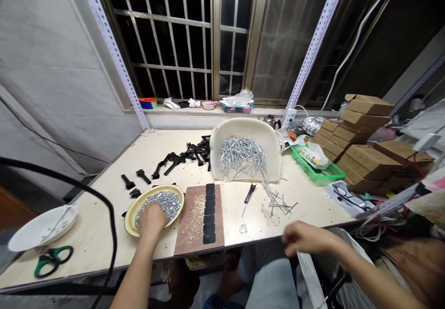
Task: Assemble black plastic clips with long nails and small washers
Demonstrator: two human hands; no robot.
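Note:
My left hand (151,219) reaches into a yellow plate (132,212) heaped with small silver screws (167,201); its fingers curl down into the pile, and what they hold is hidden. My right hand (303,238) hovers at the table's front edge with its fingers curled loosely, next to a white plastic bag (309,272) below the edge. Between the hands lies a brown board (192,221) with a column of black plastic parts (209,212) on it. A cream scoop tray (243,135) behind it spills long silver nails (243,156) onto the table.
Loose black plastic clips (181,156) lie at the back left. A white plate (41,228) and green scissors (52,259) sit at the near left. A green basket (314,165) and stacked cardboard boxes (365,151) stand at the right. A black cable (86,193) arcs over the left side.

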